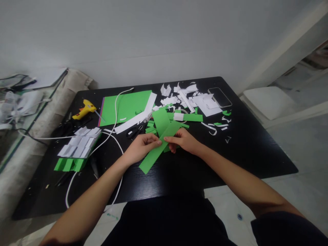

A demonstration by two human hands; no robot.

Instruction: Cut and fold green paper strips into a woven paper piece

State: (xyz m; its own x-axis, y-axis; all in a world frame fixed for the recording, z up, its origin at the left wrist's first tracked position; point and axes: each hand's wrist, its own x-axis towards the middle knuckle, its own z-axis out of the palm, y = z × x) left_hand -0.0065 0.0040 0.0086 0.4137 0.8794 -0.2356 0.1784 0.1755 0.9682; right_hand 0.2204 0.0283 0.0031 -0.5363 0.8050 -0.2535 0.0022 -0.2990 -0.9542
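Both hands pinch green paper strips [153,157] above the dark table. My left hand [143,146] is closed, its thumb pressing the strip's near part from the left. My right hand [186,140] is closed on the same paper from the right, thumb on top and fingers underneath. One strip slants from lower left to upper right; another green strip [161,120] crosses behind it, pointing away from me. Just beyond lie a green strip with a white piece on it [193,117] and black-handled scissors [138,129].
On the left are a yellow glue gun [85,108], a folded white-and-green paper piece [79,145] and a looping white cable [116,109]. Green sheets [128,104] lie at the back. White paper scraps [184,92] and a phone [219,97] sit at the back right.
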